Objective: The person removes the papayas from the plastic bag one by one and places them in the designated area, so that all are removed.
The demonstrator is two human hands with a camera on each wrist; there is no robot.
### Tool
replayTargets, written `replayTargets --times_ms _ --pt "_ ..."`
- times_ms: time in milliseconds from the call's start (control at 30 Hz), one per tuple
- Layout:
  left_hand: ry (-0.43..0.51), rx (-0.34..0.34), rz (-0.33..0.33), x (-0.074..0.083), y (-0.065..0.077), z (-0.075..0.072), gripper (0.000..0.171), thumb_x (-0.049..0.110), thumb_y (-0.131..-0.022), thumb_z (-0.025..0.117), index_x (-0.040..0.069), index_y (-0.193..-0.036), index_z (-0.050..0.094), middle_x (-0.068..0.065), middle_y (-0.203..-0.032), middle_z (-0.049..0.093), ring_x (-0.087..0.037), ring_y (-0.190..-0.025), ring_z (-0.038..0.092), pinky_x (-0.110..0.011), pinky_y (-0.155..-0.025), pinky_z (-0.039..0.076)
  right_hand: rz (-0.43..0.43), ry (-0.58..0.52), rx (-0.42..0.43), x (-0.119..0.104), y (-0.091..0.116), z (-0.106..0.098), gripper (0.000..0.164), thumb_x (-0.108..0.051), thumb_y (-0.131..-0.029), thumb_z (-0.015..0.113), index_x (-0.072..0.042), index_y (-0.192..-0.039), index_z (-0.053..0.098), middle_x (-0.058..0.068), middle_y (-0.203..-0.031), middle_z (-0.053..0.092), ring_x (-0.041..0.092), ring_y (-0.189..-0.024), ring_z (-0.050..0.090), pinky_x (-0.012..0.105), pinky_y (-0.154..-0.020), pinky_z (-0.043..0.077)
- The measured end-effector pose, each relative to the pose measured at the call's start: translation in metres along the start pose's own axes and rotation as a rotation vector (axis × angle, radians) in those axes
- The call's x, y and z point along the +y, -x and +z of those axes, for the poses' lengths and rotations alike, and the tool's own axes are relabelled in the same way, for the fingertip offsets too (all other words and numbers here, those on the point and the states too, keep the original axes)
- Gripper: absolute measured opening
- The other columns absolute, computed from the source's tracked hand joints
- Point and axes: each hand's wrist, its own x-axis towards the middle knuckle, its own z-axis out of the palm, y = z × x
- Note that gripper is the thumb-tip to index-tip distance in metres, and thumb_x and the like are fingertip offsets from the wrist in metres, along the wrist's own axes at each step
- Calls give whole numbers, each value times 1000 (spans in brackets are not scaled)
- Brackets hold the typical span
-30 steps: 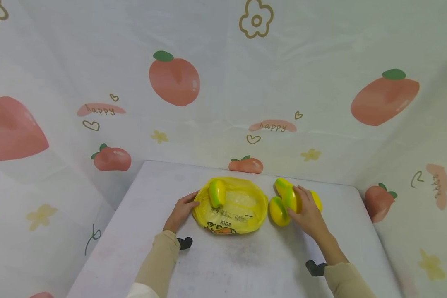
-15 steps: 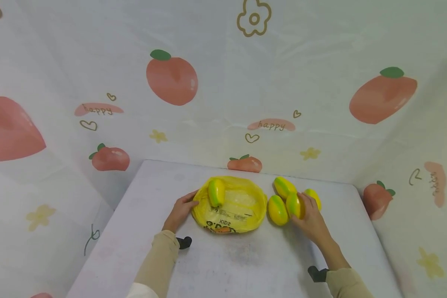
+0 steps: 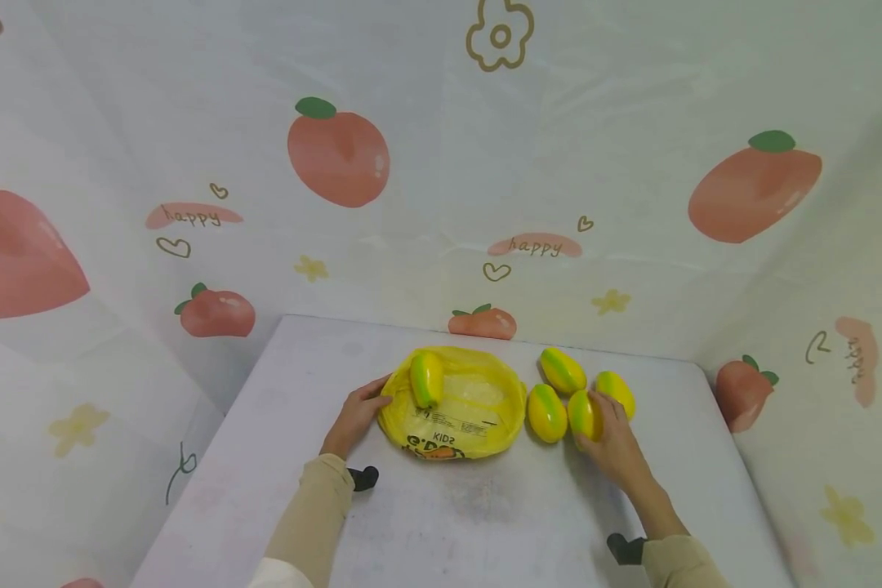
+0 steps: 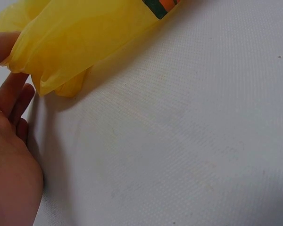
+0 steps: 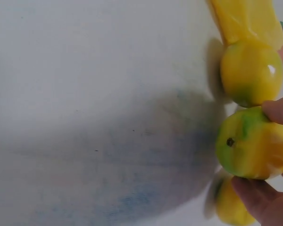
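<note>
A yellow plastic bag (image 3: 478, 445) with printed letters lies spread open on the table, and a yellow-green mango (image 3: 428, 380) rests in its left part. My left hand (image 3: 353, 418) pinches the bag's left edge; in the left wrist view the thin film (image 4: 61, 52) sits between thumb and fingers. To the right of the bag, my right hand (image 3: 613, 445) grips a mango (image 3: 582, 414) from its right side, thumb nearer me and fingers on the far side. Close around it lie a left mango (image 3: 547, 414), a back mango (image 3: 563, 371) and a right mango (image 3: 616, 394).
A white table (image 3: 470, 531) carries everything, with faint stains near its middle. Behind it and at both sides hangs a white cloth (image 3: 426, 269) printed with peaches. A black strap piece (image 3: 625, 549) sticks out by the right wrist and another (image 3: 365, 478) by the left.
My right hand has brought its mango down and slightly nearer me, to the table beside the left mango. The back and right mangoes show more fully. My left hand and the bag stay put.
</note>
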Motion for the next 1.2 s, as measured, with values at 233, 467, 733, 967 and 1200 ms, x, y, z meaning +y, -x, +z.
replayTargets --times_ms 233,467,733,967,1200 --pt "5 1 0 1 0 0 50 29 -100 59 26 -149 54 2 -161 46 -26 -157 29 -51 -131 21 25 -4 -20 2 2 7 77 -11 -90 73 1 -153 31 30 -157 28 53 -143 35 72 -118 30" --pt "0 5 0 0 0 0 51 28 -100 59 25 -150 52 -1 -162 44 -29 -157 29 -53 -130 21 64 -2 -52 4 3 9 79 -12 -91 72 1 -154 28 30 -159 27 51 -145 34 71 -120 28" --pt "10 2 7 -1 -1 1 51 26 -100 59 24 -150 52 -2 -162 44 -29 -157 29 -52 -130 22 76 -9 -64 1 1 8 80 -11 -92 72 4 -155 26 30 -160 25 50 -146 31 70 -121 25" --pt "14 2 11 -1 -1 1 51 27 -100 59 24 -150 52 -2 -162 45 -28 -157 30 -51 -130 22 81 4 -70 0 0 9 81 -11 -92 72 5 -155 24 31 -161 23 50 -148 28 69 -122 24" --pt "10 1 -3 -2 -2 1 51 27 -100 60 25 -150 52 -1 -162 45 -28 -157 29 -52 -130 22 119 16 -79 -1 0 7 83 -18 -93 73 2 -157 22 30 -163 20 50 -148 28 68 -122 25"
